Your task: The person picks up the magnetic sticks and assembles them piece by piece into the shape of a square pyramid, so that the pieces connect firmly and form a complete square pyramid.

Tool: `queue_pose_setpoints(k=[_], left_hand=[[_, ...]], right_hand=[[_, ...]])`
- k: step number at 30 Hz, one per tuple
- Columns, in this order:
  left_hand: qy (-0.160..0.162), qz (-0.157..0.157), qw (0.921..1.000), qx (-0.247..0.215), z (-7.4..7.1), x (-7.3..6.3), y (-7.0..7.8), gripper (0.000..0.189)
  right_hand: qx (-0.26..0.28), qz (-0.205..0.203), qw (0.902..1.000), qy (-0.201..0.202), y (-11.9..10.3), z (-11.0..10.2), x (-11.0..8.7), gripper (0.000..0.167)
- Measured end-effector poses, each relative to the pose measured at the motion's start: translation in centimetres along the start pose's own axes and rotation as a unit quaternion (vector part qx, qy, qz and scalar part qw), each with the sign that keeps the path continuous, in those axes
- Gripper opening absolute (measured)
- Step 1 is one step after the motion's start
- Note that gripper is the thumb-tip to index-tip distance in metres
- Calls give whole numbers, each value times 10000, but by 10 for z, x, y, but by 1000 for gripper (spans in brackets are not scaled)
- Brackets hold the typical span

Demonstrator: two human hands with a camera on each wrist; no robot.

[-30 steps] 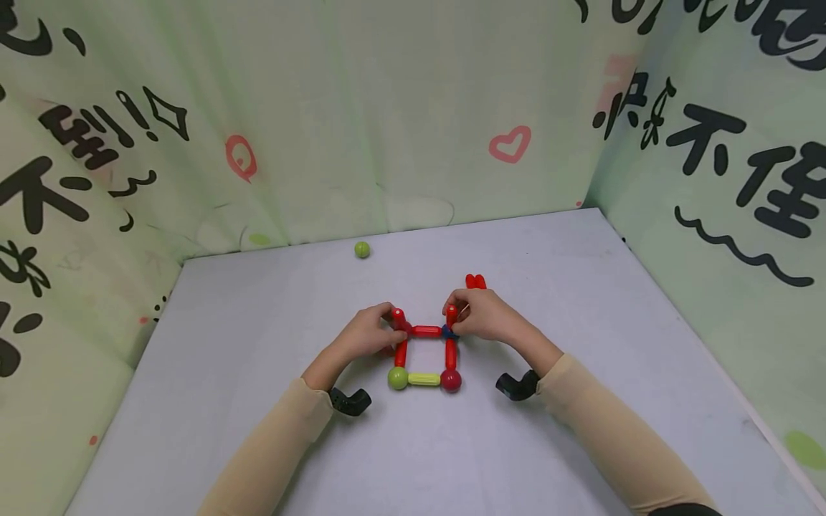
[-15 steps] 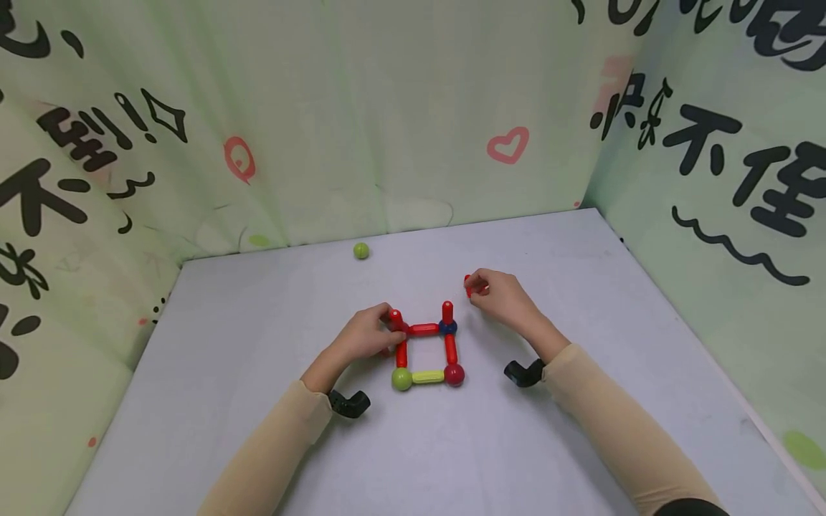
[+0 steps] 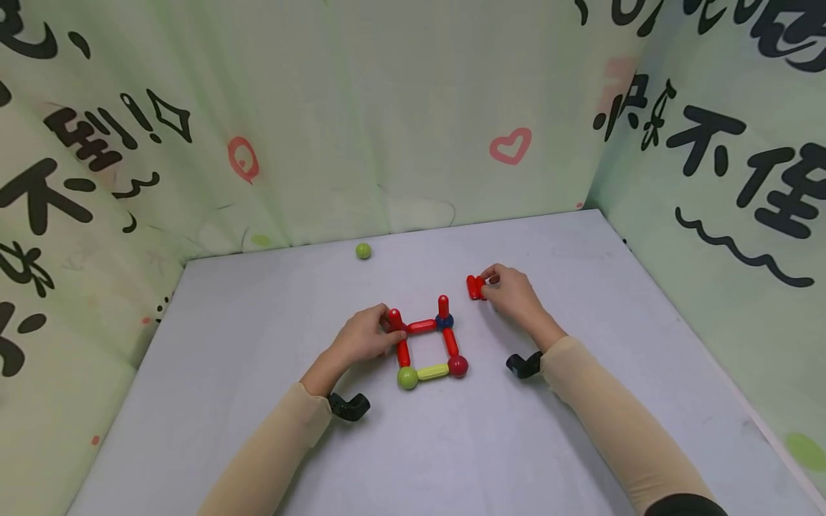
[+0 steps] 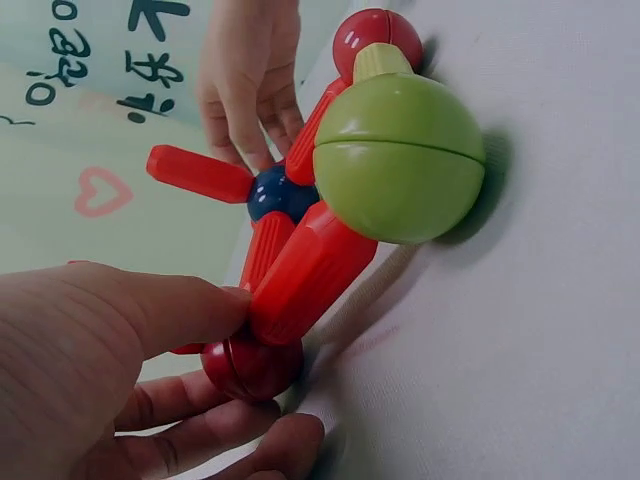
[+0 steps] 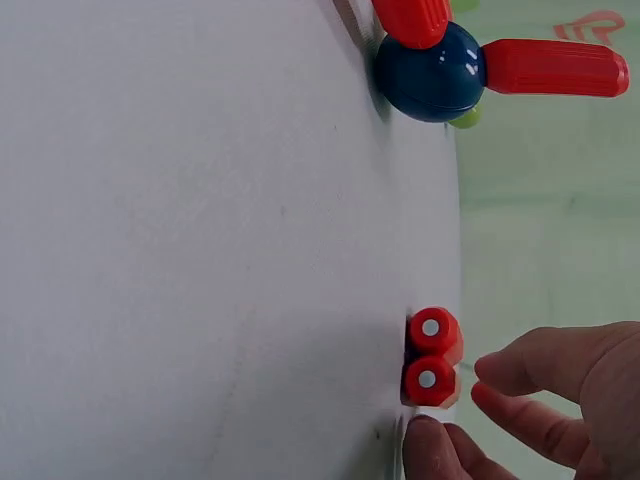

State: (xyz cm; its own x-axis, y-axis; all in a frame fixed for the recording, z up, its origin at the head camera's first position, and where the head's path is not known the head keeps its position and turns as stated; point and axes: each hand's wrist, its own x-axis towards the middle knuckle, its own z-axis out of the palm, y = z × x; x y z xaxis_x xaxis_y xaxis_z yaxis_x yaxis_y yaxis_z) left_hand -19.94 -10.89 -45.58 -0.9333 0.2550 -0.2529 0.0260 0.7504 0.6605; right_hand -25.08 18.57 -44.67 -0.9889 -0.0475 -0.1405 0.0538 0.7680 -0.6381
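Note:
A square frame of magnetic rods and balls lies on the table. Its corners are a green ball (image 4: 400, 155), a red ball (image 3: 458, 366), a blue ball (image 5: 430, 72) and a dark red ball (image 4: 252, 366). Red rods (image 4: 312, 275) form three sides, a yellow rod (image 3: 432, 371) the front one. Another red rod (image 5: 555, 68) stands upright on the blue ball; a second upright (image 3: 396, 318) rises beside my left fingers. My left hand (image 3: 363, 334) grips the dark red ball. Beyond the frame, my right hand (image 3: 514, 294) is at two loose red rods (image 5: 430, 355), its thumb apart from them.
A loose green ball (image 3: 363, 251) lies near the table's back edge. Printed curtains (image 3: 413, 129) rise behind and beside the white table (image 3: 290, 287). Black wrist-worn pieces (image 3: 349, 407) jut out under both forearms.
My right hand has left the upright rod on the blue ball and moved back and right to the two loose rods. The frame has turned slightly, while my left hand keeps its grip.

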Motion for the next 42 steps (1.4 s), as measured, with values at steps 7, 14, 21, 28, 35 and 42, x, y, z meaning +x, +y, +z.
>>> queue_pose_setpoints(k=[7,14,21,28,35,42], left_hand=[[-112,-43,9999,100,-2,-3,0,32],[-1358,190,9905,80,-20,-2,-6,31],[-1798,194,9835,-21,-34,11,-3,24],[-1129,329,9922,-420,-13,31,14,28],[-1473,283,9861,-718,-7,44,20,33],[-1561,295,9831,-914,-5,46,17,30]], right_hand=[[120,206,9997,-12,4,3,3,37],[-164,397,9987,-270,3,-4,1,45],[-619,531,9941,-710,3,-11,-4,39],[-695,516,9935,-737,6,-14,-6,34],[-487,535,9941,-812,8,-15,-7,28],[-35,472,9951,-872,5,-15,-9,38]])
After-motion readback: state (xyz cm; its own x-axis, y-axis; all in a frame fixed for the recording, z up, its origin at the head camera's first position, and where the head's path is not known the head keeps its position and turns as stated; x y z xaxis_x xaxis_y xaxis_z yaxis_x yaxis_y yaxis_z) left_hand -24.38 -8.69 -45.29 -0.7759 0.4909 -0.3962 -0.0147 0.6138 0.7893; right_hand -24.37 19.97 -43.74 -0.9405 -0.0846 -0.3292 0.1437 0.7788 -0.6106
